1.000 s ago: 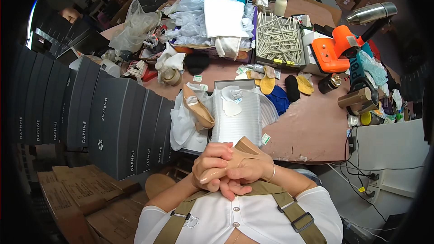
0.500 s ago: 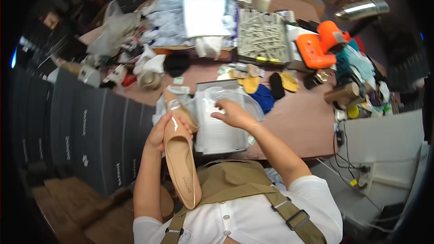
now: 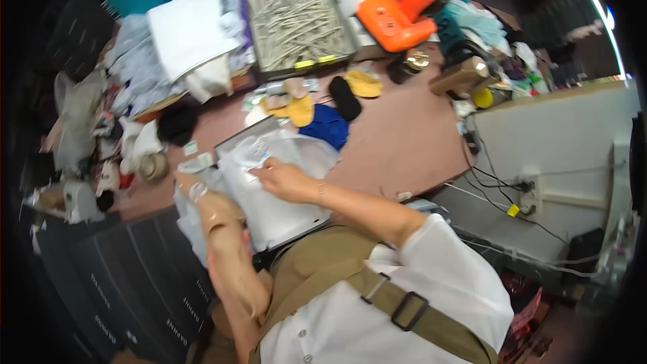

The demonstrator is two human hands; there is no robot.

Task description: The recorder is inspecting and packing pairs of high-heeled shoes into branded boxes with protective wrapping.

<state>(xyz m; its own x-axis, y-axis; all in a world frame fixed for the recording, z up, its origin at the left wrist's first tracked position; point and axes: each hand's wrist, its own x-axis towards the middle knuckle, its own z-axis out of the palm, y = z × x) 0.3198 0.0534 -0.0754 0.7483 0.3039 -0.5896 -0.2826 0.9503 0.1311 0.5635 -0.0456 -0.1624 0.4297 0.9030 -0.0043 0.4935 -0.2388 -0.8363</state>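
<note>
My left hand [image 3: 247, 243] is closed round a beige slip-on shoe [image 3: 237, 278], its opening and insole turned up close to my body. Just beyond its toe is a second beige shoe [image 3: 226, 204], partly covered; whether my hand touches it I cannot tell. In front of me stands an open grey shoebox [image 3: 236, 140], lined with thin white wrapping paper [image 3: 273, 219]. My right hand [image 3: 290, 182] is over the box, thumb and fingers pinched on the paper; blur softens the fingertips.
Yellow and black pads [image 3: 345, 98] and a blue cloth [image 3: 326, 128] lie past the box. Farther back are a tray of pale paper sticks [image 3: 300, 27], white sheets [image 3: 189, 30] and an orange tool [image 3: 397, 17]. Stacked dark boxes [image 3: 135, 283] rise at left; cables [image 3: 499, 189] hang at right.
The view has swung, so the bench appears turned and shifted left. My right fingers have come down onto the paper and closed. My left hand still holds the shoe.
</note>
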